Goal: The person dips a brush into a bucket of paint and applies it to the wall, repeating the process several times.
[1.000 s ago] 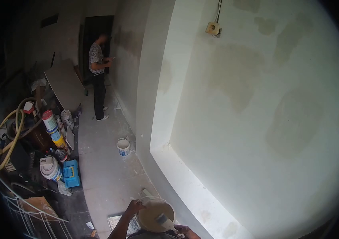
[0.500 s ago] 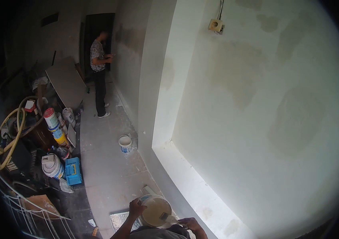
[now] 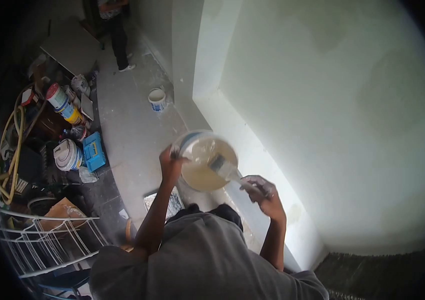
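Note:
My left hand (image 3: 172,162) is closed on the rim of a round bucket (image 3: 191,143), with the thumb over its inner edge. Cream-coloured paint (image 3: 201,172) lies inside it, and the bucket tilts toward me. A wide paintbrush (image 3: 228,171) is in my right hand (image 3: 265,196), fingers wrapped round its handle. The bristles point left and overlap the paint in this view. Pale smears mark the fingers of my right hand.
A patched wall (image 3: 297,95) with a ledge (image 3: 252,142) runs along my right. Further along the floor stand a small white bucket (image 3: 157,101) and another person (image 3: 118,42). To the left are a blue toolbox (image 3: 94,151), stacked paint cans (image 3: 65,104) and a white wire rack (image 3: 47,245).
My view has tilted down, so the bucket, both hands and my shirt show more fully. The brush stays over the bucket, and both hands keep their hold.

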{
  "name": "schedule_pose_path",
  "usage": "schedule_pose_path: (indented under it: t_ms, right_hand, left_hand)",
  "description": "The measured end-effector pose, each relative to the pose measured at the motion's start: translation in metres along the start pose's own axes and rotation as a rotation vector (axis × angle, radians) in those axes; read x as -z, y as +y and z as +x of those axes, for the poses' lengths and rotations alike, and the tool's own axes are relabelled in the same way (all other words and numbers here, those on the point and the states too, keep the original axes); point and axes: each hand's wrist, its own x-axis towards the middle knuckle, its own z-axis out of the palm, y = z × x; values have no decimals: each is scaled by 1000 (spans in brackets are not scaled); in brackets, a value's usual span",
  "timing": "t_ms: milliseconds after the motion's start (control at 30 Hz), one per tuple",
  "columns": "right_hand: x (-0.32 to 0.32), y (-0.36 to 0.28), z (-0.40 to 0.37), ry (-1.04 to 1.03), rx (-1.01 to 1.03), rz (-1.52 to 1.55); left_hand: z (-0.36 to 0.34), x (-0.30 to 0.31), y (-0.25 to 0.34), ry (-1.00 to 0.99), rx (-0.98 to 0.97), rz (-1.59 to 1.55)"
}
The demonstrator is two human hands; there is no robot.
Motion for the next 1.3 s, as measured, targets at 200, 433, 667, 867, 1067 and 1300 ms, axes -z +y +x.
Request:
schedule_pose_path:
  t_ms: [200, 433, 667, 867, 1067, 1300]
  right_hand:
    - [-15, -19, 5, 84, 230, -41]
    - [-49, -37, 27, 303, 196, -462]
    - [-66, -32, 59, 345, 133, -770]
    - [-78, -38, 79, 393, 209, -916]
    - [-86, -34, 98, 384, 192, -1212]
    - [-92, -27, 103, 434, 248, -1299]
  left_hand:
    - [0, -16, 39, 57, -30, -222]
    - [-20, -34, 28, 194, -113, -244]
    - [-36, -50, 28, 304, -151, -389]
    - [-30, -47, 24, 273, -165, -390]
    - [-28, -46, 32, 266, -168, -392]
    - [-28, -34, 27, 228, -116, -281]
